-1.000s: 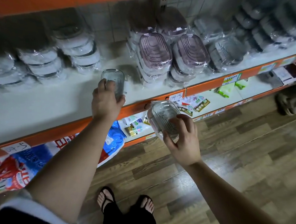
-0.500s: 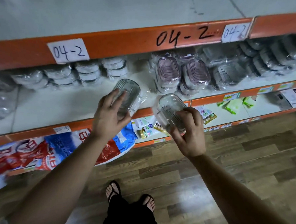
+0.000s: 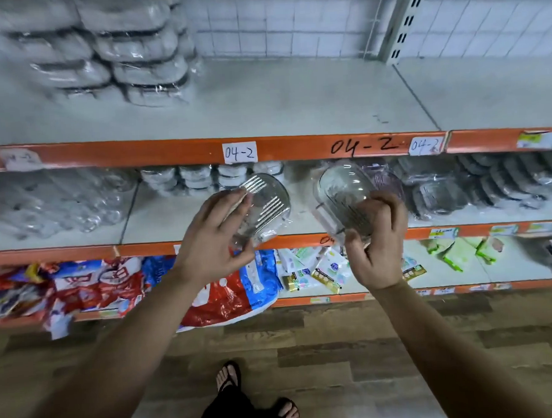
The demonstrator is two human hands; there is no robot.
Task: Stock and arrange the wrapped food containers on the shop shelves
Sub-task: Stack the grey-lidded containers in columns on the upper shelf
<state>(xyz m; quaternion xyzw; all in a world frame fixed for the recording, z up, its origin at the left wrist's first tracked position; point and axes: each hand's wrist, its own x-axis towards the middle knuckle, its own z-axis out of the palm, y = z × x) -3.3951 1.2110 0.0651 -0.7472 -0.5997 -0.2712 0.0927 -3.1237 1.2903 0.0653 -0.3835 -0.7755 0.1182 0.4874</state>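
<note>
The stack of wrapped containers (image 3: 126, 57) on the upper shelf (image 3: 295, 105) lies up and left of both hands. Our left hand (image 3: 212, 241), nearer to it, grasps the left container (image 3: 261, 206); the right container (image 3: 344, 195) is clasped in our right hand (image 3: 379, 245), both before the middle shelf (image 3: 160, 227)

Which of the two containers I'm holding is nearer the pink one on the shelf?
The right container, in your right hand: the pink one shows just behind it. The left container is farther left.
</note>
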